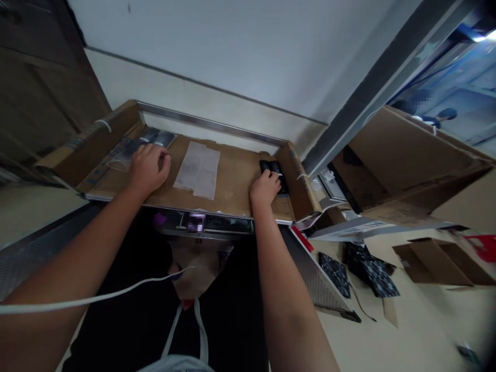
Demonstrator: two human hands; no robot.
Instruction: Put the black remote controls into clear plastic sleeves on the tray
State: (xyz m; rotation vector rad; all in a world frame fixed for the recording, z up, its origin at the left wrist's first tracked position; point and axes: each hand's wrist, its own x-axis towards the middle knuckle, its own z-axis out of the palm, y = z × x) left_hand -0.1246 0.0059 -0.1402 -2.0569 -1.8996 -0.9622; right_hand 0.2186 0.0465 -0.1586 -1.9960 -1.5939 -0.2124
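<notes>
My left hand (149, 168) is over the left end of a cardboard-lined tray (236, 175). Its fingers are loosely bent, with thumb and forefinger apart and nothing visible between them. Beside it lie clear plastic bags (124, 155) and dark packed items (160, 137) with pale bands. At the tray's right end, my right hand (265, 187) has its fingers closed over the near side of a black bundle (276, 168), which looks like two rolled pieces side by side. Two whitish, thin flat bags or sheets (197, 168) overlap in the middle, between the hands.
Cardboard walls (298, 181) edge the tray's sides, with a white panel behind. A large open carton (411, 160) stands to the right. Dark patterned bags (370, 271) and a smaller carton (445, 261) lie on the floor. A white cord (96, 298) crosses my left forearm.
</notes>
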